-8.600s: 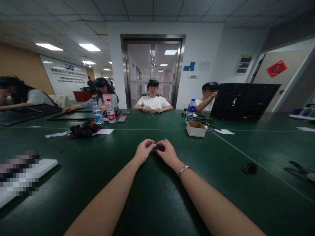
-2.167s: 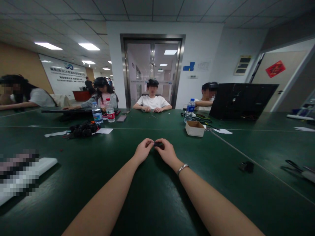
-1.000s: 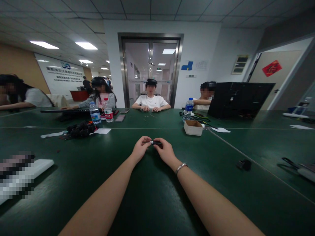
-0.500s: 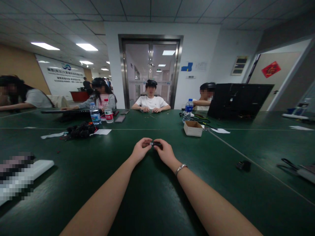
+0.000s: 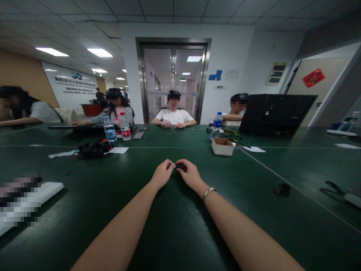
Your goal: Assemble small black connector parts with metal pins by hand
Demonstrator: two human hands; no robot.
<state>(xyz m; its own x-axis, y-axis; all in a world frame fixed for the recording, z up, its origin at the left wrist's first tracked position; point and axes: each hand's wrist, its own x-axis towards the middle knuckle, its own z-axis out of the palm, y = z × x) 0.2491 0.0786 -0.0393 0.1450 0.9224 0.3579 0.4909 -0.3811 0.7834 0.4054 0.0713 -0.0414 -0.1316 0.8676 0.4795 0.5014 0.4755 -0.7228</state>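
Just beyond the middle of the green table, my two hands meet. My right hand, with a silver bracelet on the wrist, is closed on a small black object. The fingers of my left hand are pinched together at the left end of that object, where a small bright tip shows. Whether the left fingers grip the tip or only touch it is too small to tell.
A small open box and a bottle stand ahead to the right. Black cables lie ahead to the left. A black connector is at the right. People sit across the table, near a large black screen.
My left fingers have closed in around the left end of the black object, covering most of the bright tip. The view has shifted slightly.
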